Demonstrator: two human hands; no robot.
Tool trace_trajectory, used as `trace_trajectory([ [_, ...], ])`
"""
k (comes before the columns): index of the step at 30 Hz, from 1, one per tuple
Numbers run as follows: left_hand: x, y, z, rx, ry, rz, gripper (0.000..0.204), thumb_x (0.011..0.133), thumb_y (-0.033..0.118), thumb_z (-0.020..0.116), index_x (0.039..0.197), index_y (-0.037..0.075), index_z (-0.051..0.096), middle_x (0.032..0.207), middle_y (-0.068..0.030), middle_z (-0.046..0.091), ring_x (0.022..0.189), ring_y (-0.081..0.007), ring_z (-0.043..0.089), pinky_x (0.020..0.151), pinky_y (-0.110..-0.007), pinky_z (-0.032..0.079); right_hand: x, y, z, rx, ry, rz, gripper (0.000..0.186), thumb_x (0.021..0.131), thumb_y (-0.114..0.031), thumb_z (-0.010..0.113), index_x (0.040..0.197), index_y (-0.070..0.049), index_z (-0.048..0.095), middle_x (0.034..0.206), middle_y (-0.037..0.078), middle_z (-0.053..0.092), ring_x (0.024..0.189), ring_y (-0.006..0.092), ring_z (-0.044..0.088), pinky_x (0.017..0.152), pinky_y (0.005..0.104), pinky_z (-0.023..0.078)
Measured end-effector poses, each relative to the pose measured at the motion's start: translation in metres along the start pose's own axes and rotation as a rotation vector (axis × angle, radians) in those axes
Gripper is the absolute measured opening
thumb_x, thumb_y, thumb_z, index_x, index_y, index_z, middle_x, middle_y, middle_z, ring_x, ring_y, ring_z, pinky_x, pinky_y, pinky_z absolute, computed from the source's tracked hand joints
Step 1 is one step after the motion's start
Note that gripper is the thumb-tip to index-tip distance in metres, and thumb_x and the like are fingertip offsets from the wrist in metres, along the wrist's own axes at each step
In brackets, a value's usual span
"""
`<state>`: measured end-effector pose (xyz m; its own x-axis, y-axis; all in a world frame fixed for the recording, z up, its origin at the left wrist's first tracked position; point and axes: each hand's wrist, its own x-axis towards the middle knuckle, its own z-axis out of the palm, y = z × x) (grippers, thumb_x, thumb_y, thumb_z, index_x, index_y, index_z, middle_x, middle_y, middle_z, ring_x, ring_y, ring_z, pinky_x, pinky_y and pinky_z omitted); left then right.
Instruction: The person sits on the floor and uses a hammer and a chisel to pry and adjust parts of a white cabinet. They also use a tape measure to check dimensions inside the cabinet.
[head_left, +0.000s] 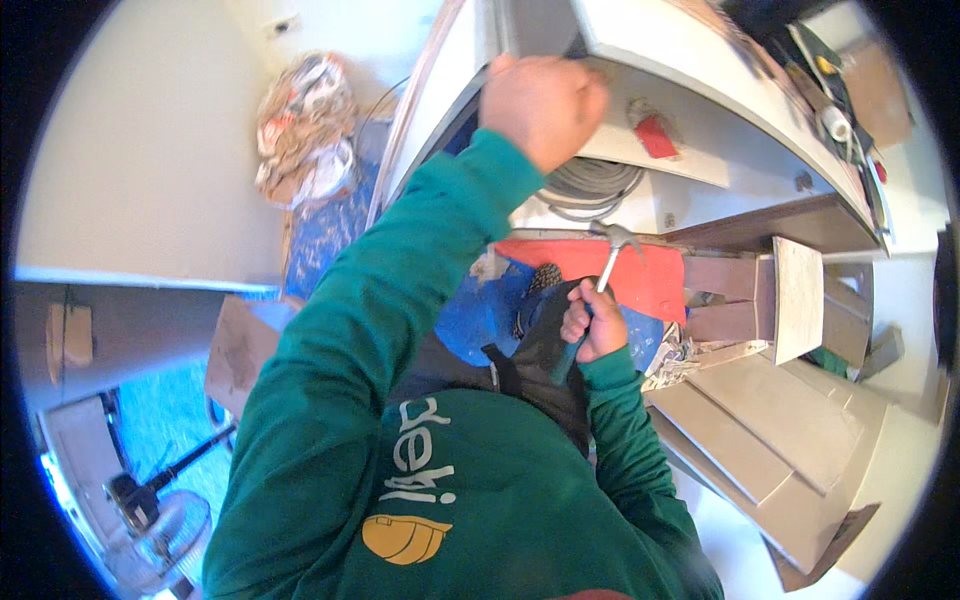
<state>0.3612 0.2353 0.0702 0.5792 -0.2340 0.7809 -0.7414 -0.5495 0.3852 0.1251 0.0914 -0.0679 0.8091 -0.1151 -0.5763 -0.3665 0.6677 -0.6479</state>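
Left hand [543,105] is raised near, fist closed against the white panel [700,70]. Farther right, right hand [595,322] has its fingers wrapped round a hammer [610,262].

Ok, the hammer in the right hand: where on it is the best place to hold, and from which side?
Best on the handle's lower end, roughly where the right hand has the hammer now. Its shaft stands nearly upright with the metal claw head on top, so a wrap from below and the person's side probably keeps fingers clear of the head. The left hand is up at the white cabinet panel, apart from it.
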Motion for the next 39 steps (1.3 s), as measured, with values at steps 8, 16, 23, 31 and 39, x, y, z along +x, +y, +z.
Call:
trace_trajectory([
  [8,-0.039,0.037,-0.04,-0.283,-0.372,0.322,0.026,0.087,0.017,0.066,0.064,0.005,0.058,0.063,-0.0128,0.052,0.062,-0.034,0.053,0.059,-0.045,0.04,-0.011,0.009,-0.054,0.141,0.108,-0.004,0.026,0.095,-0.03,0.061,0.088,-0.006,0.054,0.054,-0.001,0.036,0.044,0.0137,0.037,0.043,0.0299,0.032],
  [16,-0.001,0.072,-0.079,-0.339,-0.381,0.435,0.021,0.086,0.013,0.068,0.07,0.003,0.06,0.069,-0.0125,0.048,0.067,-0.0321,0.049,0.058,-0.044,0.036,-0.01,0.021,-0.089,0.382,0.022,-0.029,0.023,0.097,-0.027,0.058,0.089,-0.006,0.055,0.055,-0.001,0.037,0.047,0.0139,0.038,0.045,0.0302,0.033],
  [23,-0.01,0.083,-0.096,-0.286,-0.485,0.377,0.015,0.087,0.013,0.067,0.078,0.002,0.062,0.071,-0.0112,0.053,0.07,-0.0329,0.054,0.063,-0.043,0.042,-0.019,0.018,-0.083,0.309,0.031,-0.036,0.022,0.097,-0.025,0.059,0.089,-0.005,0.054,0.056,-0.001,0.038,0.048,0.0142,0.04,0.045,0.0306,0.034],
  [31,-0.006,0.078,-0.1,-0.364,-0.498,0.286,0.018,0.095,0.016,0.061,0.09,-0.001,0.066,0.083,-0.0169,0.062,0.078,-0.0351,0.06,0.069,-0.042,0.048,-0.014,0.024,-0.094,0.41,-0.01,-0.05,0.022,0.097,-0.024,0.059,0.089,-0.004,0.054,0.056,-0.001,0.037,0.048,0.0138,0.038,0.046,0.0304,0.034],
  [39,0.019,0.092,-0.111,-0.344,-0.47,0.264,0.012,0.092,0.013,0.064,0.095,0.003,0.069,0.087,-0.0167,0.064,0.08,-0.0354,0.061,0.069,-0.04,0.049,-0.011,0.026,-0.093,0.434,-0.001,-0.038,0.023,0.096,-0.025,0.06,0.089,-0.004,0.054,0.056,-0.001,0.037,0.048,0.0138,0.038,0.046,0.0306,0.033],
])
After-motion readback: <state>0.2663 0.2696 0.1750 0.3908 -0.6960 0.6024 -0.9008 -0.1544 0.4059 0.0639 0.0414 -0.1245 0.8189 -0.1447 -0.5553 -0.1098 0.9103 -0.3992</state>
